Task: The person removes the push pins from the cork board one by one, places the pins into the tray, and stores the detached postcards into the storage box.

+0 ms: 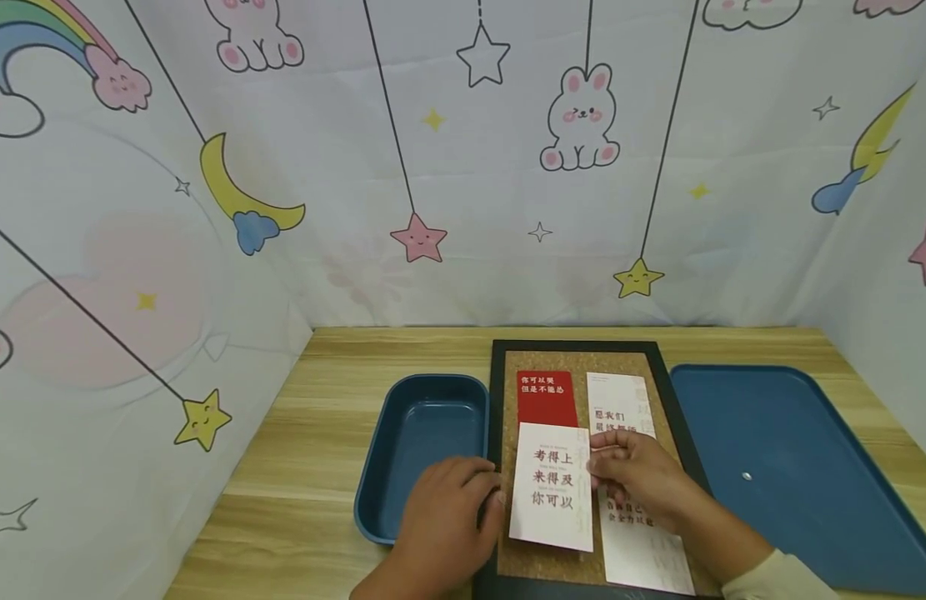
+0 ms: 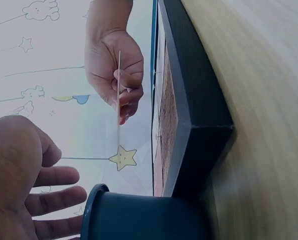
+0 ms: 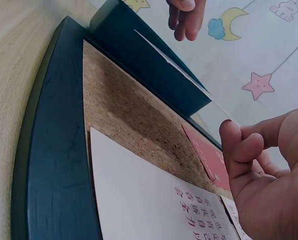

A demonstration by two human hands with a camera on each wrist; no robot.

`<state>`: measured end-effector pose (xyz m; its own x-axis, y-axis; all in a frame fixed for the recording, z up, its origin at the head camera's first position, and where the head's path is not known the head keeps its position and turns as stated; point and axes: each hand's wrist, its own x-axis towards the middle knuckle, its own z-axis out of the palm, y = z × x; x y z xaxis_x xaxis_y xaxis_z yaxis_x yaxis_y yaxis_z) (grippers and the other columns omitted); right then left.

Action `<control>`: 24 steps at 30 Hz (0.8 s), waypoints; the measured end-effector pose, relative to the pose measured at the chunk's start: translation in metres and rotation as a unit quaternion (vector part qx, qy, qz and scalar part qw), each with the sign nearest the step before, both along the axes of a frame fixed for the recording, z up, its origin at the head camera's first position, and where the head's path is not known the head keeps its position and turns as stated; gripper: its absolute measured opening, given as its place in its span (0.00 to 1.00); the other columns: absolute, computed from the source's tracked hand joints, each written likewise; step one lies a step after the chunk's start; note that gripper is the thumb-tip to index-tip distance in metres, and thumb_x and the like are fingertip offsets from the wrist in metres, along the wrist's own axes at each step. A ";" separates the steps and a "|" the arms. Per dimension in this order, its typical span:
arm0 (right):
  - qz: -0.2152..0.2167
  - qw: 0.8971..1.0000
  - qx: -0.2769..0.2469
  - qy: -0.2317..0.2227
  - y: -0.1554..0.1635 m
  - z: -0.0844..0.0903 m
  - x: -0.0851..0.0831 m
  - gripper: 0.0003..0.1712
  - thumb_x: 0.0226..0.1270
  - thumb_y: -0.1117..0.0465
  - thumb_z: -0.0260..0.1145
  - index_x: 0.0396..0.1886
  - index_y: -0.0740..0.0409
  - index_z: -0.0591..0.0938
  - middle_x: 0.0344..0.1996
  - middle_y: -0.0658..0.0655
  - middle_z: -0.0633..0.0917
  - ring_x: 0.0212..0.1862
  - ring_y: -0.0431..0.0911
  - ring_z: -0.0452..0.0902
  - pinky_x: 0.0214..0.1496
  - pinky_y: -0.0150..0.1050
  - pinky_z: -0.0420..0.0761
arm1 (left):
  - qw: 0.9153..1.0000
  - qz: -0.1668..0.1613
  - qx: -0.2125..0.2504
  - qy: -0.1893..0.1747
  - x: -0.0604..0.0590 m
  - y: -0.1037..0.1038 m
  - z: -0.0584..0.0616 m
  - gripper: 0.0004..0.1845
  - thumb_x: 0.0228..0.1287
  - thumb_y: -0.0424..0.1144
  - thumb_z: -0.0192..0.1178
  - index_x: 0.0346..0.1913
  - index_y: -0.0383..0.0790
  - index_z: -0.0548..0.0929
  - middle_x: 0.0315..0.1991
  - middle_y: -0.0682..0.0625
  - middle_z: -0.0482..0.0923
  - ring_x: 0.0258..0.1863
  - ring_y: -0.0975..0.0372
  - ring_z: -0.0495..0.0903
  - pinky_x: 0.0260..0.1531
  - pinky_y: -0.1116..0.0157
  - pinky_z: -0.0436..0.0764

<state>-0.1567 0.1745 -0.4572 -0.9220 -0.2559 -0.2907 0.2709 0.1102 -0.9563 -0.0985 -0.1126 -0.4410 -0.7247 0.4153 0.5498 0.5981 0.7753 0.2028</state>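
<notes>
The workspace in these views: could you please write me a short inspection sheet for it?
Surface: light wooden table.
Job's things: white card with red characters, held above the cork board in its black frame; a red card and two more white cards lie on the cork.
Clutter: small blue tray left of the board, large blue tray right of it.
Hands: right hand pinches the white card's right edge; left hand is beside its left edge, fingers straight, contact unclear.
Cables: nothing seen.
Surroundings: cartoon-printed cloth backdrop on three sides.
</notes>
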 end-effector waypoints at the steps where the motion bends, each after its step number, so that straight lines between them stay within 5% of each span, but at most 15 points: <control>1: 0.000 1.000 0.000 0.000 0.000 0.000 0.000 0.24 0.72 0.68 0.64 0.62 0.72 0.68 0.31 0.61 0.85 0.24 0.43 0.73 0.25 0.34 0.75 | 1.000 0.010 -0.001 -0.002 0.000 -0.001 0.000 0.06 0.65 0.42 0.68 0.42 0.46 0.90 0.46 0.54 0.84 0.46 0.60 0.83 0.46 0.54 0.82; 16: -0.003 1.000 -0.024 0.002 -0.003 0.004 -0.001 0.25 0.73 0.68 0.64 0.63 0.73 0.67 0.35 0.60 0.84 0.32 0.46 0.80 0.25 0.32 0.73 | 0.995 0.097 0.007 -0.004 -0.002 -0.013 0.008 0.05 0.64 0.42 0.68 0.40 0.48 0.90 0.42 0.55 0.86 0.43 0.58 0.84 0.41 0.54 0.82; 24: -0.002 0.999 -0.032 0.002 -0.005 0.007 -0.001 0.26 0.73 0.68 0.64 0.64 0.74 0.66 0.34 0.60 0.84 0.28 0.43 0.77 0.25 0.32 0.73 | 0.992 0.126 -0.002 0.026 -0.005 -0.021 0.007 0.04 0.62 0.41 0.69 0.38 0.47 0.90 0.39 0.54 0.87 0.39 0.57 0.85 0.36 0.54 0.83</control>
<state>-0.1576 0.1698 -0.4497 -0.9242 -0.2706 -0.2696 0.2670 0.0471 -0.9625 -0.1037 -0.1337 -0.4338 -0.7771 0.2273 0.5868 0.3947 0.9023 0.1731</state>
